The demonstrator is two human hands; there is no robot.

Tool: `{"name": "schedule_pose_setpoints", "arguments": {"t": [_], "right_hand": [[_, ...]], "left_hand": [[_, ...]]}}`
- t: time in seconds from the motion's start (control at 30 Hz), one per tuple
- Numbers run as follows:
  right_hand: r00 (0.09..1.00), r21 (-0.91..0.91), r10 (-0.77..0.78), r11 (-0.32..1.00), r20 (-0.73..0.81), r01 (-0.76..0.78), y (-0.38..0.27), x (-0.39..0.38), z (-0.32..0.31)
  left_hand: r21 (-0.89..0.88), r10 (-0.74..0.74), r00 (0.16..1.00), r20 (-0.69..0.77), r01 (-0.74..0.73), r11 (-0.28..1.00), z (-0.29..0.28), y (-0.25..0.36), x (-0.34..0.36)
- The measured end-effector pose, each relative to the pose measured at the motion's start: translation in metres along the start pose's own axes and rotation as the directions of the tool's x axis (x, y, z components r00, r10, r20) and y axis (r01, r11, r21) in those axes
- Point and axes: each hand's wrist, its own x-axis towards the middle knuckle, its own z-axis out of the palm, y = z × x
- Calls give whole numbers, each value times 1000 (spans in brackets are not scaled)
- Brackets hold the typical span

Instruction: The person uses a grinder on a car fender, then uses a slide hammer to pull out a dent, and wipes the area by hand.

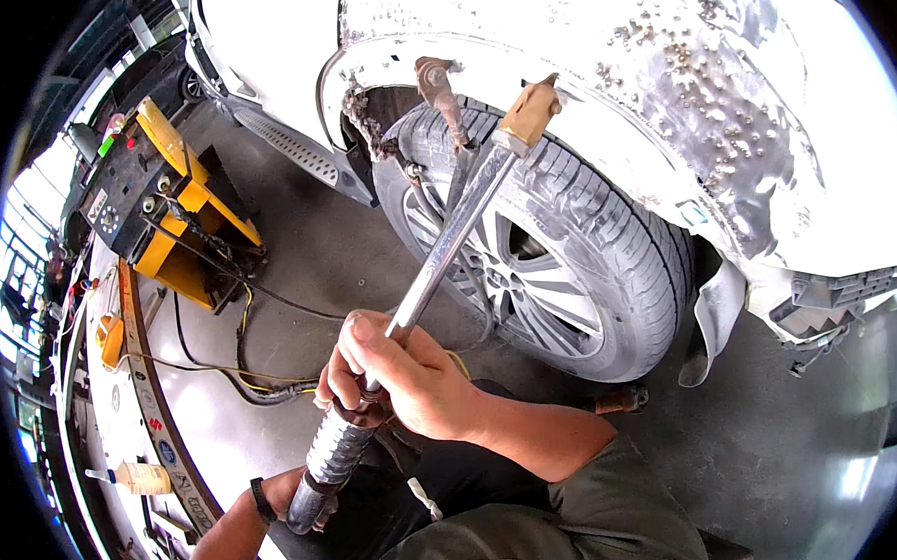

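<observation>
A dent-pulling slide hammer (450, 242) slants up from my lap toward the white car's fender (579, 35). It has a chrome shaft, a brass-coloured head (529, 116) and a dark ridged grip. My right hand (389, 373) is closed around the lower shaft, just above the grip. Down at the grip's rounded end, my left hand (284, 493) holds on, its fingers mostly hidden behind it. The head's pointed tip overlaps the wheel-arch edge; I cannot tell whether it touches. Bare, scuffed metal covered with small round marks (692, 100) spreads across the fender.
Below the arch stands the dusty wheel (570, 255). A rusty clamp (439, 94) with a cable hangs at the arch lip. Left are a yellow-and-black wheeled machine (172, 203), cables (239, 371) on the floor and a plastic bottle (143, 478). Another tool (621, 399) lies below the tyre.
</observation>
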Motion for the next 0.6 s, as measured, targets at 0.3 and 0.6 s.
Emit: {"name": "schedule_pose_setpoints", "arguments": {"t": [0.3, 0.6], "right_hand": [[999, 80, -23, 997, 27, 21, -5, -9, 0], [1000, 44, -7, 999, 7, 7, -5, -9, -1]], "left_hand": [[-5, -49, 997, -59, 49, 999, -5, -13, 3], [88, -38, 985, -167, 53, 995, 7, -7, 1]]}}
